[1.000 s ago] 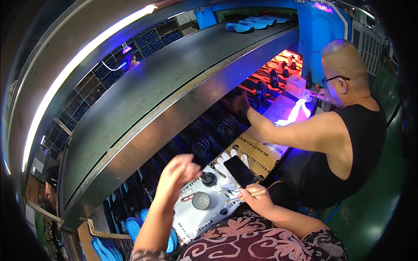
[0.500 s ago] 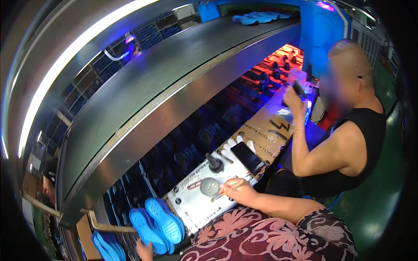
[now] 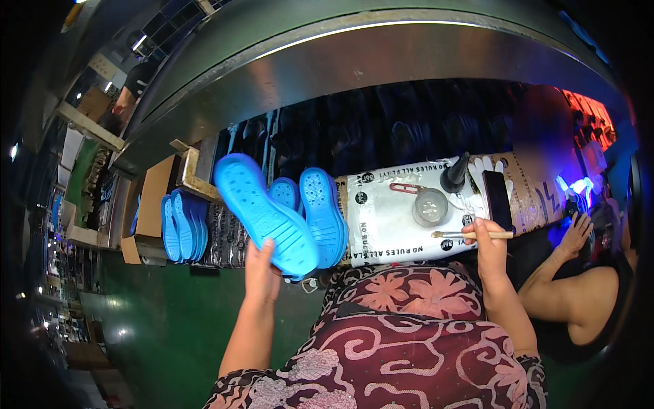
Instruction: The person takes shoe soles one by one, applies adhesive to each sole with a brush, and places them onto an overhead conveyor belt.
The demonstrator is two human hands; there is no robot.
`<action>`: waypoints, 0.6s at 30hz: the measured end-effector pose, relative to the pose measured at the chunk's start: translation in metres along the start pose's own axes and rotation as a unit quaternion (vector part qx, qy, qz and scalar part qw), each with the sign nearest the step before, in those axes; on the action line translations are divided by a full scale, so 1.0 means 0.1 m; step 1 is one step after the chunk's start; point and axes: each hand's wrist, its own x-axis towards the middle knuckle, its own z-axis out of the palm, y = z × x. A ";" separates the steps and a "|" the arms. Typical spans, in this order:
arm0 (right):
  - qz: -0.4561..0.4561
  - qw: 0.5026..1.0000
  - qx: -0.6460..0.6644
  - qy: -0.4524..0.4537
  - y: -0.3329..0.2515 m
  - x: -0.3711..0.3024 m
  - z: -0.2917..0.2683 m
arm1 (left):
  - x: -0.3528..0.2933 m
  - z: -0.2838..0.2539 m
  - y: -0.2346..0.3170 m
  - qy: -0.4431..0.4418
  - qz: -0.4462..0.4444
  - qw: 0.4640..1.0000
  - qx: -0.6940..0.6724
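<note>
One blue, perforated, foam-like sole [image 3: 266,215], left of frame centre, is grasped in the left-hand grip [image 3: 261,274], contact best kept to its edge; a wooden-handled brush [image 3: 458,234] is pinched in the right-hand grip [image 3: 490,252].

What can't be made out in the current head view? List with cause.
All head view:
- Left hand: most fingers, hidden behind the blue sole it holds.
- Small sole behind: lower part, covered by the held sole.
- Co-worker: head, cut off at the dark right rim.
- Items under the steel beam: shapes lost in shadow.
</note>
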 end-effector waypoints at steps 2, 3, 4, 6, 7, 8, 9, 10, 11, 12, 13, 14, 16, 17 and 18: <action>-0.006 1.000 0.001 0.015 -0.04 -0.12 0.02 | -0.09 0.10 -0.07 -0.072 -0.042 0.996 0.039; -0.011 1.000 -0.001 -0.024 -0.17 -0.05 0.06 | -0.14 0.29 -0.14 -0.046 -0.039 0.997 0.040; -0.006 1.000 0.016 -0.011 -0.16 -0.10 0.04 | -0.16 0.43 -0.15 -0.050 -0.031 0.997 0.042; -0.027 0.999 0.023 -0.011 -0.33 -0.12 0.10 | -0.12 0.67 -0.21 -0.062 -0.002 0.994 0.092; -0.054 0.998 0.014 -0.029 -0.47 -0.08 0.16 | -0.10 0.77 -0.27 -0.065 0.021 0.988 0.138; -0.053 0.998 0.042 -0.020 -0.45 -0.09 0.13 | -0.02 0.79 -0.36 -0.072 0.035 0.988 0.131; -0.084 0.995 0.013 -0.045 -0.67 -0.14 0.26 | -0.08 0.82 -0.38 -0.079 0.024 0.987 0.136; -0.116 0.991 -0.015 -0.065 -0.71 -0.15 0.23 | -0.08 0.94 -0.38 -0.094 0.088 0.977 0.170; -0.147 0.985 -0.043 -0.083 -0.72 -0.16 0.20 | -0.08 1.06 -0.35 -0.110 0.152 0.961 0.202; -0.244 0.960 -0.095 -0.096 -0.70 -0.14 0.23 | -0.08 1.19 -0.27 -0.127 0.150 0.959 0.207; -0.340 0.922 -0.145 -0.112 -0.69 -0.13 0.26 | -0.08 1.25 -0.27 -0.132 0.146 0.958 0.207; -0.308 0.937 -0.127 -0.102 -0.69 -0.17 0.27 | -0.08 1.29 -0.27 -0.149 0.161 0.956 0.194; -0.318 0.930 -0.155 -0.097 -0.65 -0.19 0.29 | -0.08 1.32 -0.26 -0.171 0.171 0.951 0.195; -0.332 0.921 -0.181 -0.095 -0.63 -0.19 0.31 | -0.08 1.33 -0.25 -0.171 0.168 0.951 0.197; -0.341 0.914 -0.201 -0.091 -0.63 -0.18 0.32 | -0.09 1.34 -0.25 -0.174 0.172 0.950 0.195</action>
